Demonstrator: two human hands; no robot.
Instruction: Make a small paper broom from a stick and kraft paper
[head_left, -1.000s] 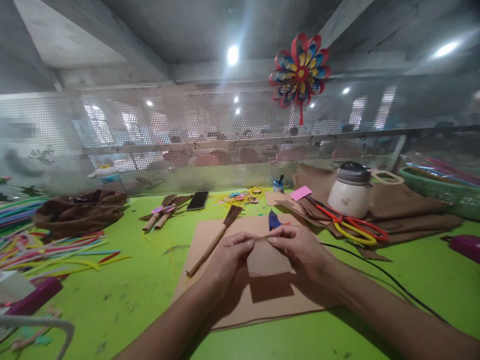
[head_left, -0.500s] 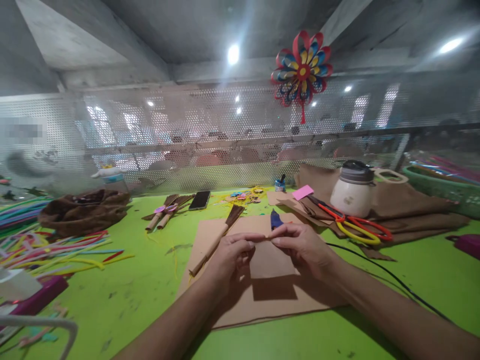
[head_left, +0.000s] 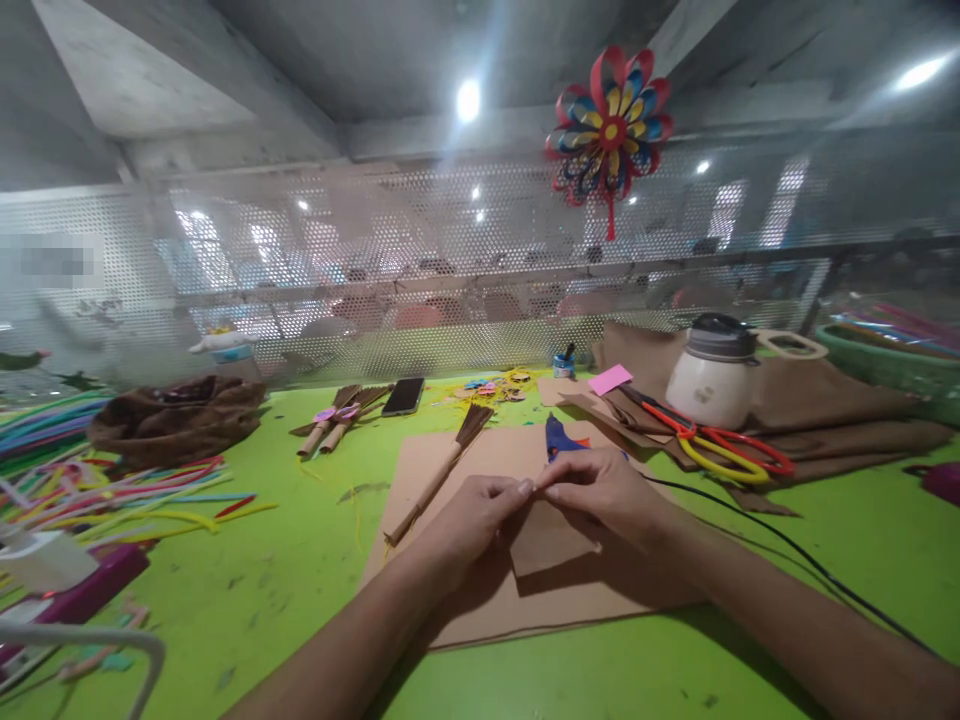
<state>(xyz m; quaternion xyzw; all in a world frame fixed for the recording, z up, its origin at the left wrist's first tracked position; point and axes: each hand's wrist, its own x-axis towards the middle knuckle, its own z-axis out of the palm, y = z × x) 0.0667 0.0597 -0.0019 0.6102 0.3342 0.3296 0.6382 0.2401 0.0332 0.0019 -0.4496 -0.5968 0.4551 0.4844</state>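
Observation:
A small piece of brown paper (head_left: 551,540) hangs from my fingertips, its far edge pinched between both hands. My left hand (head_left: 480,520) is closed, thumb and fingers together at that edge. Beside it my right hand (head_left: 619,500) is closed too, its fingertips almost meeting the left ones. Below lies a flat sheet of cardboard (head_left: 495,622). Just beyond my right fingers rests a blue glue gun (head_left: 556,438), partly hidden by the hand. To the left, a small paper broom (head_left: 439,475) with a fringed end lies slantwise on the cardboard.
Scissors (head_left: 720,458) lie on folded brown paper (head_left: 847,400) by a white jar (head_left: 709,385). A black cord (head_left: 757,520) crosses the right side. More little brooms (head_left: 330,430), a phone (head_left: 403,397), pipe cleaners (head_left: 150,505) and a purple power strip (head_left: 112,590) are leftward and behind.
My left thumb has come up to the paper's edge and the two hands' fingertips have moved closer together. The paper tilts slightly more. The whole view has shifted a little.

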